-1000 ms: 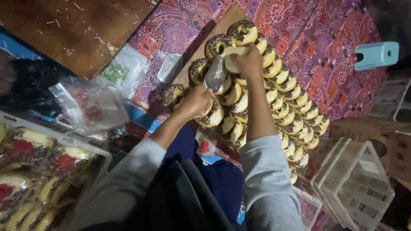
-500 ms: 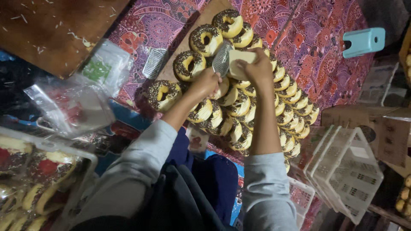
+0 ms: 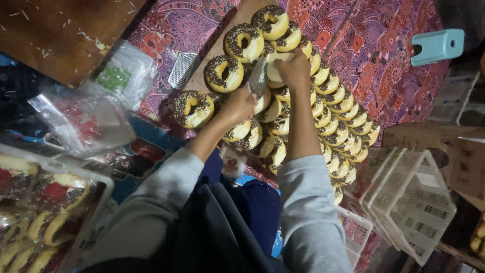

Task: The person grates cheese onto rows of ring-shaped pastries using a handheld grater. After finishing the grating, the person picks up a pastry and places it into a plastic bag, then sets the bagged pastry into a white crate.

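Grating topping over rows of doughnuts.
Left hand (image 3: 238, 106) grips the grater (image 3: 257, 78); right hand (image 3: 293, 68) clamps a pale block (image 3: 277, 64) against it, over plain doughnuts (image 3: 323, 108) seemingly due next.

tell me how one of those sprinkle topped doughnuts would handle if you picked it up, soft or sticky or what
The sprinkle-topped doughnut looks puffy, so it is probably soft, light for its size and easy to dent. Its sprinkles seem stuck in a coating, so the top is likely sticky and may shed bits. Being ring-shaped and leaning on its neighbours, it could roll if set on edge.
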